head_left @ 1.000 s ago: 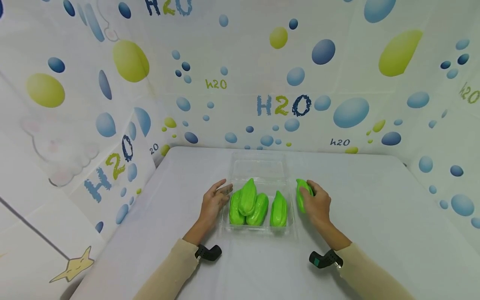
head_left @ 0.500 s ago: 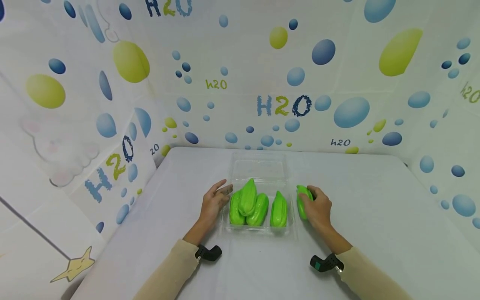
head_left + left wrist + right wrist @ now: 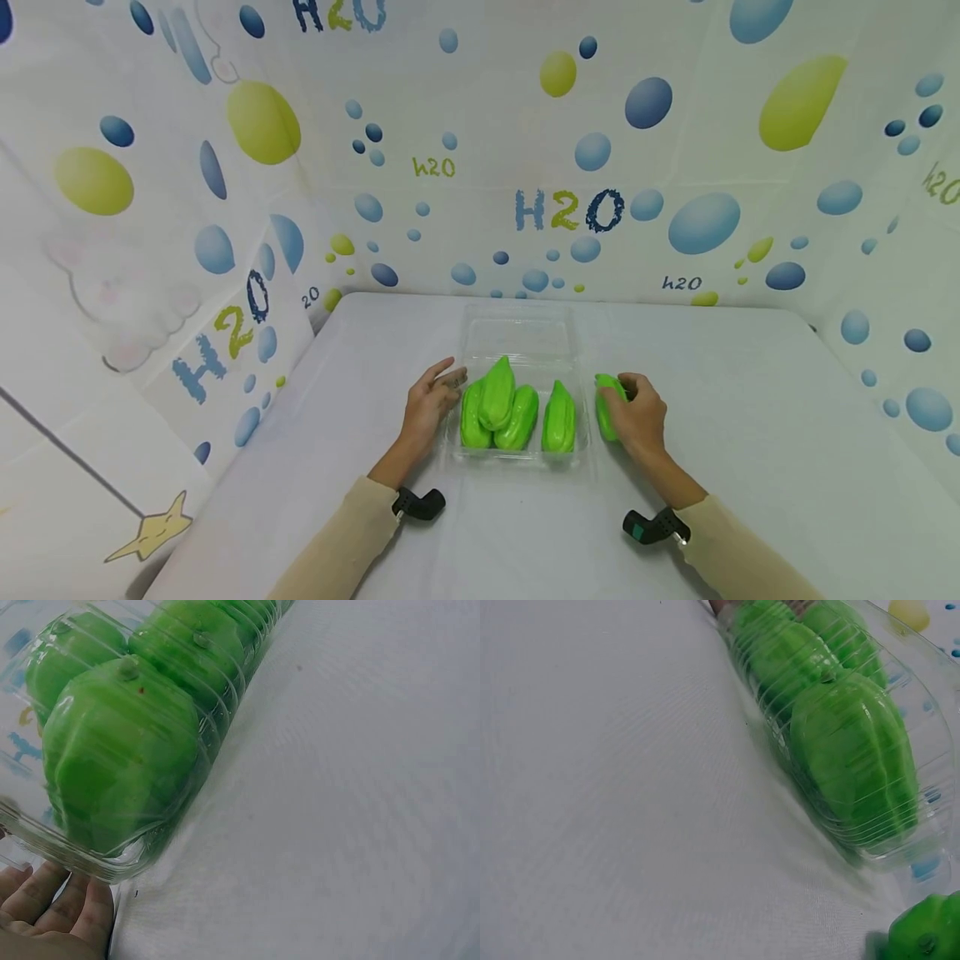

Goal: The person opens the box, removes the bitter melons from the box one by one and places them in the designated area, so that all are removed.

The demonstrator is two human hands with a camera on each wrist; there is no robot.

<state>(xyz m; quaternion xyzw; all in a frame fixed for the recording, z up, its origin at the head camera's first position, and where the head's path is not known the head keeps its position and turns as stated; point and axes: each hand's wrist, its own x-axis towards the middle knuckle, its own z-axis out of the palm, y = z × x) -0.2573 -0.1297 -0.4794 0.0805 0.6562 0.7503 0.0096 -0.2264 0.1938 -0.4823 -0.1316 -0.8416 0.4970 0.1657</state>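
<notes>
In the head view, a clear plastic clamshell box [image 3: 561,461] lies with its lid folded back. Several shiny green ridged vegetables with pointed tips are inside: one [image 3: 497,393] lies on top of others at the left, another [image 3: 558,421] stands apart at the right. My left hand [image 3: 429,407] is at the box's left wall, fingers loosely extended; the left wrist view shows the fingers [image 3: 94,911] at the box's corner. Just right of the box, my right hand [image 3: 636,410] grips another green vegetable [image 3: 606,421] between thumb and fingers. In the right wrist view, only this vegetable's end [image 3: 928,934] shows.
The box's clear lid [image 3: 516,333] lies flat behind it on the white-covered table [image 3: 517,533]. A printed curtain [image 3: 480,108] with blue and green dots rises at the table's back edge and sides. A black wrist device sits on each sleeve.
My right hand has moved a little toward me with the green vegetable, staying beside the box, and barely shifts in the last half second. My left hand has kept its place.
</notes>
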